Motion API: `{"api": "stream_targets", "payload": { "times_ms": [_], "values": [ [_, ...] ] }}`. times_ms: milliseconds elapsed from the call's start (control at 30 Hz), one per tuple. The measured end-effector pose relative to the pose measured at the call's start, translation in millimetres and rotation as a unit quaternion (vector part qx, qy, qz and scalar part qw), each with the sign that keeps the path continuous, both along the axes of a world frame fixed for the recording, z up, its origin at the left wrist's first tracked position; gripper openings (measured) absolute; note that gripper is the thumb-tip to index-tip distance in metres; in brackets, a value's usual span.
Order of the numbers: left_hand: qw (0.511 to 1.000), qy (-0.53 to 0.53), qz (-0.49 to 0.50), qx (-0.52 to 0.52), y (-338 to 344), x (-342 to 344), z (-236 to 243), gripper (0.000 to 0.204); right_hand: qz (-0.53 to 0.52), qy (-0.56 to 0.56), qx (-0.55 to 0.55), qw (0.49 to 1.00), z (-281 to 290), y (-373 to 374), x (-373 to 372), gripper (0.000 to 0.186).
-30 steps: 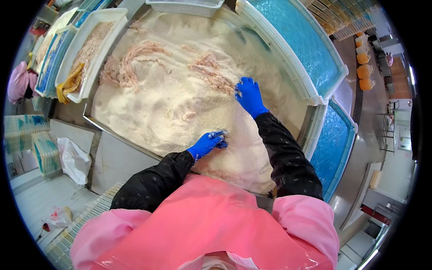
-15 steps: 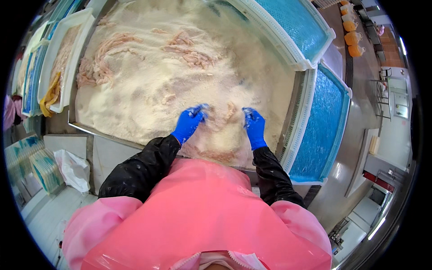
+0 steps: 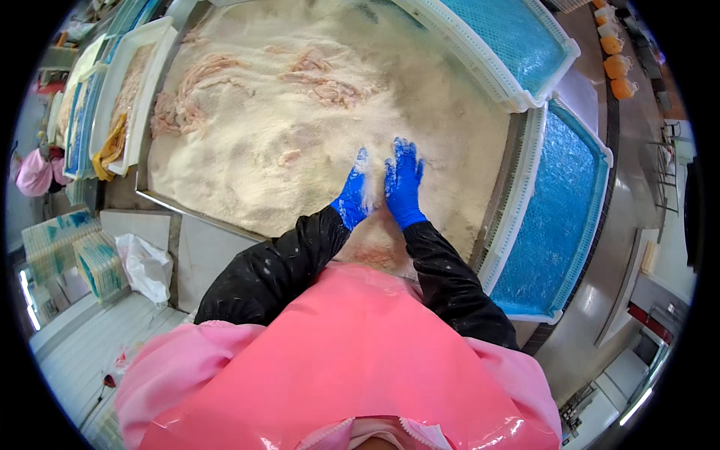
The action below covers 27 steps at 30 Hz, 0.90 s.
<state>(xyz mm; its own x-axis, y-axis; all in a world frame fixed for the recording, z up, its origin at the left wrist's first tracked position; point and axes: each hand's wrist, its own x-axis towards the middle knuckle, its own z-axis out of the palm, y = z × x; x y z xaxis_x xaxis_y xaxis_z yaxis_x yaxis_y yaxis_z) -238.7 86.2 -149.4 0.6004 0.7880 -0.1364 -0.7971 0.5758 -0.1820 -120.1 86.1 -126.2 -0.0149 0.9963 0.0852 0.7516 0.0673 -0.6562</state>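
Observation:
A broad metal-edged tray [image 3: 199, 218] lies before me, filled with pale yellowish crumbs [image 3: 262, 184]. My left hand [image 3: 354, 193], in a blue glove dusted with crumbs, is low over the near part of the bed with its fingers stretched out. Close beside it, my right hand [image 3: 405, 180], gloved the same way, points away from me with fingers extended. Nothing shows in either hand, though the palms are hidden. Raw pale-pink strips [image 3: 328, 90] lie partly coated farther off, and more pink strips [image 3: 178, 112] are bunched at the left. A small pink piece [image 3: 289, 157] lies left of my hands.
Blue mesh trays with white rims stand along the right, one nearer [image 3: 544, 217] and one farther [image 3: 510, 45]. At the left is a white tub [image 3: 136, 150] of pinkish strips with a yellow cloth-like item [image 3: 112, 150] over its edge. A white plastic bag [image 3: 142, 266] lies lower left.
My hands have come closer together and reached farther forward. Their curled fingers have straightened, and the pinkish strip between them is no longer visible. The view has shifted slightly.

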Motion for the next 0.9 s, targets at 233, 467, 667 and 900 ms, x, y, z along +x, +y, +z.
{"api": "stream_targets", "payload": {
  "times_ms": [233, 467, 667, 900],
  "values": [
    [0.982, 0.086, 0.132, -0.101, -23.9, -81.6, 62.6, 0.054, 0.121, 0.044, 0.056, 0.99, 30.4, 39.6, -83.2, 0.038],
    [0.345, 0.899, 0.176, 0.204, -60.5, -175.6, 94.6, 0.034, 0.384, 0.061, 0.087, 0.917, 21.7, 60.0, -150.8, 0.028],
    [0.701, 0.626, 0.34, 0.038, -40.0, -185.8, 103.9, 0.042, 0.231, 0.178, -0.093, 0.952, 16.9, 37.5, -137.0, 0.02],
    [0.927, 0.243, 0.267, -0.104, -28.7, -138.2, 132.2, 0.047, 0.037, 0.334, -0.129, 0.933, 131.0, -19.0, -95.6, 0.019]
  ]
}}
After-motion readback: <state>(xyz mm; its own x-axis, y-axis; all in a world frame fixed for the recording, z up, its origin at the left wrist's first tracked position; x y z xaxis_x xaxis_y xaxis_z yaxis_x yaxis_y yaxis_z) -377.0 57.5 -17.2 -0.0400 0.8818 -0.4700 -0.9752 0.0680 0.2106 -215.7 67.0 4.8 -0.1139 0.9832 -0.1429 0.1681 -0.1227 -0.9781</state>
